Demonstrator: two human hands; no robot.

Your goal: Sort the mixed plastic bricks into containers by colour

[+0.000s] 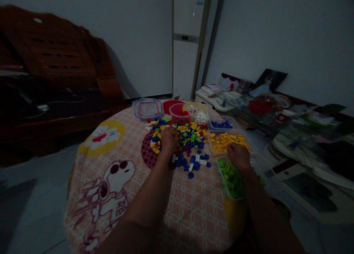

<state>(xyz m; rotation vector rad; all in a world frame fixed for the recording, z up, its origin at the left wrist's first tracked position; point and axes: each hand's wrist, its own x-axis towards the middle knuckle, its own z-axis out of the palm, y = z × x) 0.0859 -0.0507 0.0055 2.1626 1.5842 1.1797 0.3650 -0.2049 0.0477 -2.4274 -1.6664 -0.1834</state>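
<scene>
My left hand [169, 138] is over the pile of mixed toy building bricks [190, 134], its fingers curled together among them. What it grips, if anything, is too dark to make out. My right hand [239, 156] is closed above the near edge of a clear tub of yellow bricks [229, 140], and its fingers hide whatever may be in them. Just below that hand stands a tub of green bricks [229, 178]. Several blue and white bricks [195, 162] lie loose at the near side of the pile.
Behind the pile are a round clear tub with red bricks [181, 113], white bricks [201, 117], a tub of blue bricks [220, 124] and a blue-rimmed lid [148, 109]. A patterned cloth [190, 213] covers the round table. A cluttered glass table [260, 115] borders the right.
</scene>
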